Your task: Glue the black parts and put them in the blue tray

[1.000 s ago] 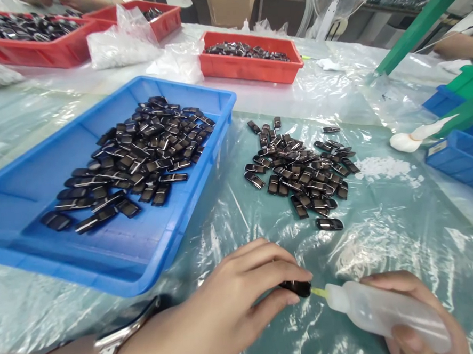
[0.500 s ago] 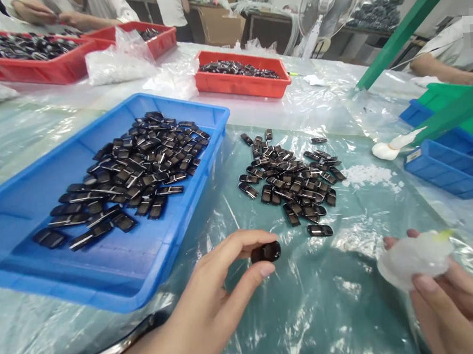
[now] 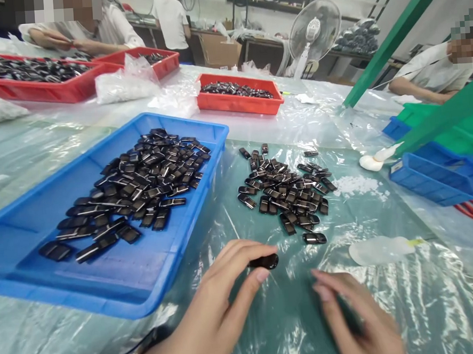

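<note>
Workshop table covered in clear crinkled plastic sheeting (image 3: 388, 306) is filling the view, and other people are sitting at its far edges. We are seeing a large blue plastic tray (image 3: 118, 280) on the left, holding a heap of small black glossy oblong parts. Beyond it, red plastic trays (image 3: 238, 102) are holding more of them. A loose pile of the same black parts (image 3: 288, 195) is lying on the sheeting, right of the blue tray. A translucent white squeeze bottle with a yellow tip (image 3: 379, 250) is lying on its side near the right hand, not touched.

Our left hand (image 3: 216, 312) is pinching one small black glossy oblong part (image 3: 264, 261) between thumb and fingertips, just above the sheeting, in front of the pile. Our right hand (image 3: 359, 319) is blurred, fingers spread, gripping nothing, close beside the part.

We are judging the part light, stiff and slippery, so pinching across its narrow sides is looking best. Its long axis is running roughly left to right, near level; which end leads, we cannot tell.
</note>
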Demonstrator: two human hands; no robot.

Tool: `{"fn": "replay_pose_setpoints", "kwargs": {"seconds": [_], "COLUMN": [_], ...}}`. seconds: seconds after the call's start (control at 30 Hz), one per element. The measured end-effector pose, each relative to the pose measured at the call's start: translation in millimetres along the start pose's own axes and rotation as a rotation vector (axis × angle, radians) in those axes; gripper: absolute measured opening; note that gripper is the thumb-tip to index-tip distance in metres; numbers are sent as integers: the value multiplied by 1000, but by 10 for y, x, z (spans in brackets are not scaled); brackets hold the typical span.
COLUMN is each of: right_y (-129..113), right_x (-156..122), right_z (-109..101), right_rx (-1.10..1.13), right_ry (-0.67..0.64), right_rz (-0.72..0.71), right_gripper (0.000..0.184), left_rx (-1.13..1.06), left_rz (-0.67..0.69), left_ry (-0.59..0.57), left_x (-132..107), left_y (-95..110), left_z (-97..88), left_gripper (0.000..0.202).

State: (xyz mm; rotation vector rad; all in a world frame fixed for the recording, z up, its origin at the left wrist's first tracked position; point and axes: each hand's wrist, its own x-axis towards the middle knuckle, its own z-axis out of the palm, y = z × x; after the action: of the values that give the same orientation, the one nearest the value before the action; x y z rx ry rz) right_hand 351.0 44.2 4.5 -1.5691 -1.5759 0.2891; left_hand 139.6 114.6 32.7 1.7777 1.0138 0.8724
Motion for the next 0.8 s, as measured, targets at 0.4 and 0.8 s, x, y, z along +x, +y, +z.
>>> {"fn": "replay_pose_setpoints", "kwargs": {"seconds": [0.4,0.8], "right_y": [-44,-376], "right_x": [338,213], "right_z": [300,151], "right_rx": [-260,954], "right_ry": [-176,-303], "right_rz": [-393,622], "right_gripper": [19,25], "left_rx": [114,321], "left_rz": [194,451], "left_ry": [-44,-28], "left_x": [27,6], "left_y": [-41,-12], "left_z": [3,16], "left_gripper": [31,29]}}
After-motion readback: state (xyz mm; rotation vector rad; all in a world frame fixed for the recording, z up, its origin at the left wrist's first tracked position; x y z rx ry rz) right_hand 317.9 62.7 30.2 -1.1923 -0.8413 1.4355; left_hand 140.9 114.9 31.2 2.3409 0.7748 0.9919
